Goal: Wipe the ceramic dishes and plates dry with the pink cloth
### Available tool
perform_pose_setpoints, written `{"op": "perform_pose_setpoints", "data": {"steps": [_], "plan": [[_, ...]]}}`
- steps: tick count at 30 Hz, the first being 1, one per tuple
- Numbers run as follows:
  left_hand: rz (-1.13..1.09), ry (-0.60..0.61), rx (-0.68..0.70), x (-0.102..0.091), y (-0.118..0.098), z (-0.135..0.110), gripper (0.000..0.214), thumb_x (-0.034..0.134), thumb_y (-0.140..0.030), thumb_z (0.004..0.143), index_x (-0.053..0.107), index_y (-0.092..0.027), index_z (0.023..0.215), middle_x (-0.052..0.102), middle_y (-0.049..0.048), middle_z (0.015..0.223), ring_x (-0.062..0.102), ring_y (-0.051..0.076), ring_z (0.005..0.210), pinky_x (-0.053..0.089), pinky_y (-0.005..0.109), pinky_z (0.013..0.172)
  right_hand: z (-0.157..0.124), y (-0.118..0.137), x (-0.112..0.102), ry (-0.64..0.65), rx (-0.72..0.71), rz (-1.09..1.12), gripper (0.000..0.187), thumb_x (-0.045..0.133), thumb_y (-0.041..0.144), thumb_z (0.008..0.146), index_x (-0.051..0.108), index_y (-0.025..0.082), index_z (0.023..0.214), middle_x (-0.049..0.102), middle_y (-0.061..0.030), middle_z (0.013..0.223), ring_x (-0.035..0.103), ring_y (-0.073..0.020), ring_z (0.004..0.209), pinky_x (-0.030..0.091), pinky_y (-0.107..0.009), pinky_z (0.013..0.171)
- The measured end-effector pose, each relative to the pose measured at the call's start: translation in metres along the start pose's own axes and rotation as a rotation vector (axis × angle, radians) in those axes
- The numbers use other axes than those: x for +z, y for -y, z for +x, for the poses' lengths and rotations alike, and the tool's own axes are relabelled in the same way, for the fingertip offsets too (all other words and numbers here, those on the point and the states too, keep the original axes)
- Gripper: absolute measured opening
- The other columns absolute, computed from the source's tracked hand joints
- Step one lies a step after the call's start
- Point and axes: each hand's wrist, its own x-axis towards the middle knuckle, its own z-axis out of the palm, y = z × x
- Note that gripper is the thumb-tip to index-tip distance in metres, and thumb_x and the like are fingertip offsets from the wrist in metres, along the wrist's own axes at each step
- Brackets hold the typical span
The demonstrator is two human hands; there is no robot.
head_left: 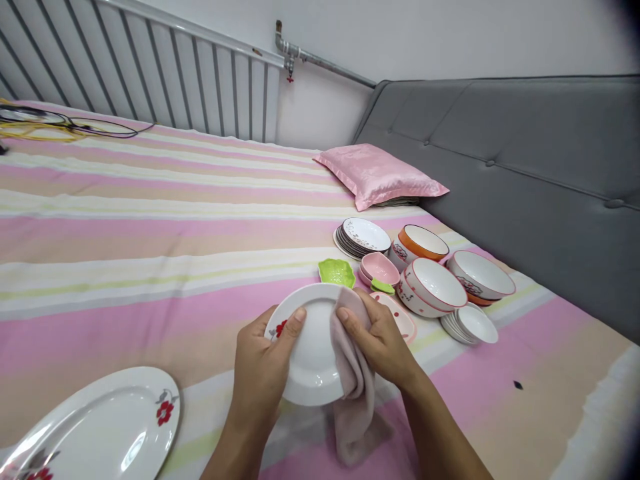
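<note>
A white plate [313,353] with a red flower on its rim is held up in front of me, above the bed. My left hand [265,360] grips its left edge, thumb on top near the flower. Around the right edge, my right hand [377,333] pinches a greyish-pink cloth [354,373] over the rim, thumb pressing it to the plate. The cloth's loose end hangs down below the plate. At lower left a large oval platter [100,433] with red flowers lies on the bed, partly out of view.
Beyond my hands stand stacked plates [367,235], a green leaf-shaped dish [337,272], pink dishes [381,268], several bowls [440,283] and small saucers [477,325]. A pink pillow [377,175] rests by the grey headboard [525,147]. Cables [65,125] lie far left below the radiator [200,77].
</note>
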Motion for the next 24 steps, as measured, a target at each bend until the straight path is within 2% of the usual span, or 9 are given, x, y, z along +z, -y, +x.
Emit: {"op": "perform_pose_setpoints", "data": {"steps": [7, 12, 17, 19, 24], "plan": [[-0.192, -0.14, 0.013, 0.004, -0.003, 0.0, 0.035, 0.075, -0.031, 0.059, 0.068, -0.014, 0.089, 0.066, 0.0023, 0.064, 0.062, 0.017, 0.058, 0.052, 0.027, 0.056, 0.0, 0.001, 0.013, -0.065, 0.033, 0.096, 0.018, 0.046, 0.035, 0.087, 0.054, 0.02, 0.084, 0.055, 0.0014, 0.069, 0.054, -0.0165, 0.069, 0.044, -0.028, 0.067], [-0.256, -0.316, 0.058, 0.006, -0.005, 0.001, 0.03, 0.076, -0.029, 0.058, 0.067, -0.014, 0.083, 0.066, 0.0016, 0.064, 0.064, 0.018, 0.063, 0.054, 0.031, 0.064, -0.001, 0.001, 0.026, -0.092, 0.032, 0.177, 0.025, 0.044, 0.032, 0.088, 0.057, 0.019, 0.105, 0.063, -0.0037, 0.092, 0.058, -0.0194, 0.086, 0.045, -0.031, 0.078], [-0.28, -0.42, 0.121, 0.008, -0.005, 0.001, 0.029, 0.074, -0.03, 0.062, 0.068, -0.015, 0.086, 0.069, 0.0043, 0.079, 0.065, 0.018, 0.069, 0.054, 0.036, 0.072, -0.003, -0.001, 0.039, -0.099, 0.05, 0.218, 0.029, 0.043, 0.032, 0.089, 0.057, 0.018, 0.109, 0.064, -0.0068, 0.102, 0.057, -0.0225, 0.097, 0.045, -0.034, 0.083], [-0.294, -0.455, 0.124, 0.008, -0.005, 0.001, 0.028, 0.074, -0.031, 0.062, 0.067, -0.015, 0.084, 0.069, 0.0037, 0.078, 0.065, 0.017, 0.068, 0.054, 0.036, 0.072, -0.004, 0.0, 0.043, -0.099, 0.045, 0.24, 0.027, 0.043, 0.032, 0.088, 0.058, 0.018, 0.107, 0.064, -0.0061, 0.1, 0.058, -0.0217, 0.095, 0.045, -0.034, 0.083], [-0.323, -0.518, 0.186, 0.006, -0.004, 0.002, 0.025, 0.073, -0.032, 0.064, 0.067, -0.017, 0.083, 0.068, 0.001, 0.074, 0.063, 0.014, 0.066, 0.054, 0.031, 0.07, -0.008, 0.002, 0.054, -0.083, 0.092, 0.248, 0.022, 0.047, 0.033, 0.086, 0.062, 0.017, 0.088, 0.063, -0.0019, 0.076, 0.059, -0.0187, 0.076, 0.047, -0.033, 0.078]]}}
